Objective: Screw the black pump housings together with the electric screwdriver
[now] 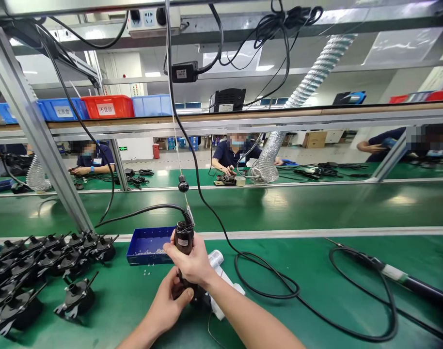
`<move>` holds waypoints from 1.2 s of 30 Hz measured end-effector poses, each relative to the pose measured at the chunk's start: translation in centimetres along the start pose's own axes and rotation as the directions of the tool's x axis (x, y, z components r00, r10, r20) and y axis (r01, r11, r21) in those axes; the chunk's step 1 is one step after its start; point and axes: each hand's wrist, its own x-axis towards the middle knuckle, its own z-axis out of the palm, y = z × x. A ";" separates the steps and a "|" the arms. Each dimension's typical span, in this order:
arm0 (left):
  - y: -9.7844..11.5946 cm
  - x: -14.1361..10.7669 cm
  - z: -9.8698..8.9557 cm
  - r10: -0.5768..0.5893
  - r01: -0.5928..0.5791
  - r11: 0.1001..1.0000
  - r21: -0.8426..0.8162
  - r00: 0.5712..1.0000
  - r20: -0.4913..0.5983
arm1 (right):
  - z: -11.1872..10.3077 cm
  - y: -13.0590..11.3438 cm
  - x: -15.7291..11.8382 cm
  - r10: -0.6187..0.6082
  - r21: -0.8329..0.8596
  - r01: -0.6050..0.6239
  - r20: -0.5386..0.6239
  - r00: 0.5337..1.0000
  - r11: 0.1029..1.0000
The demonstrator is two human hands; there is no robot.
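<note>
My right hand [195,259] is wrapped round a black electric screwdriver [184,238], which stands upright and hangs from a cord above. Low on the screwdriver, my left hand [167,300] has its fingers curled round a dark part at the tool's lower end; my hands hide most of that part. Beneath them a black piece [201,299] shows on the green bench. Behind my hands stands a blue tray [150,237] holding many small screws or washers. A white object [223,281] with a clear cylinder lies just right of my right hand.
Several black round motor-like parts [74,295] crowd the bench at left. A soldering iron [392,271] with a looped black cable [272,293] lies at right. A metal frame post [43,131] rises at left. Co-workers [236,152] sit across the conveyor.
</note>
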 end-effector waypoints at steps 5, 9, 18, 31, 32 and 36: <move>0.1 -0.4 0.0 0.028 -0.027 0.996 0.084 1.000 -0.007 | -0.3 -0.7 0.3 0.029 0.086 -0.035 0.064 0.998 0.996; 0.3 -1.5 -0.3 0.097 -0.078 0.957 0.278 0.994 -0.054 | -2.0 -0.8 1.9 -0.092 0.109 0.099 -0.066 0.994 0.989; 0.7 0.1 1.3 0.008 0.002 0.983 0.183 0.999 -0.052 | -4.4 5.7 4.7 -0.120 -0.009 0.122 -0.270 0.955 0.992; -0.6 0.0 0.6 -0.041 0.087 0.991 0.098 0.916 -0.399 | -5.1 7.7 5.2 -0.039 -0.021 0.035 -0.217 0.975 0.999; -0.6 0.0 0.6 -0.045 0.090 0.991 0.095 0.917 -0.395 | -5.2 7.7 5.2 -0.031 -0.022 0.027 -0.216 0.976 0.999; -0.7 0.0 0.7 -0.059 0.103 0.990 0.097 0.922 -0.383 | -5.3 7.7 5.4 -0.006 -0.025 0.001 -0.206 0.979 1.000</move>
